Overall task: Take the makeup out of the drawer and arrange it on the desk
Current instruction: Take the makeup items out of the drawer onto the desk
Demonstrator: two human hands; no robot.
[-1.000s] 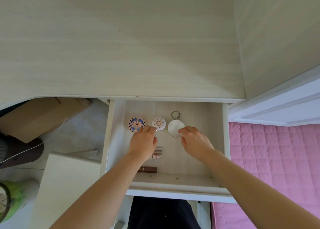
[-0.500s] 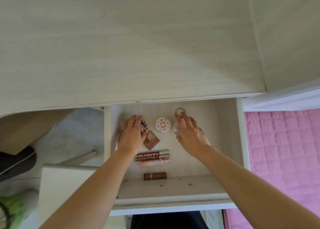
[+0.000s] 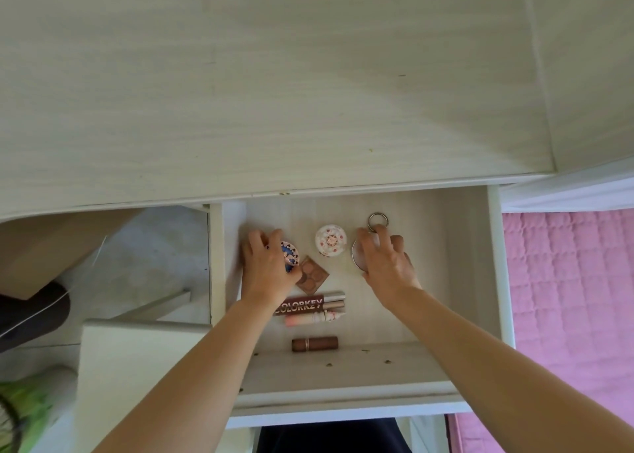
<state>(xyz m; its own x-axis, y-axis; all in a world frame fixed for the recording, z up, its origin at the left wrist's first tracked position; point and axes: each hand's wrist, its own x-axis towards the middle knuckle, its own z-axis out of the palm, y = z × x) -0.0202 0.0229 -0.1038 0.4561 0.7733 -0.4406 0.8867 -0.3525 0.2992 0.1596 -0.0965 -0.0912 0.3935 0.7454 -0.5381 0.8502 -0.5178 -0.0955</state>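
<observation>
The open drawer point(image 3: 459, 281) under the pale wooden desk point(image 3: 274, 92) holds the makeup. My left hand point(image 3: 267, 270) grips a round blue-patterned compact point(image 3: 291, 255) at the drawer's left. My right hand point(image 3: 386, 264) curls round a round white compact point(image 3: 356, 257) with a metal ring point(image 3: 377, 220) on the right. Between them sits a white flowered compact point(image 3: 331, 241). A small brown eyeshadow palette point(image 3: 312, 275), a Colorkey tube point(image 3: 308, 305), a pink tube point(image 3: 314, 318) and a brown lipstick point(image 3: 314, 344) lie nearer the front.
A pink quilted bed point(image 3: 566, 298) lies to the right. A white stool point(image 3: 137, 367) and a cardboard box point(image 3: 51, 246) stand left of the drawer. A wall panel point(image 3: 590, 75) rises on the desk's right.
Both hands have closed round their compacts; the left now lifts the blue-patterned one's edge. The view has shifted a little, showing the palette and tubes once hidden by my left hand.
</observation>
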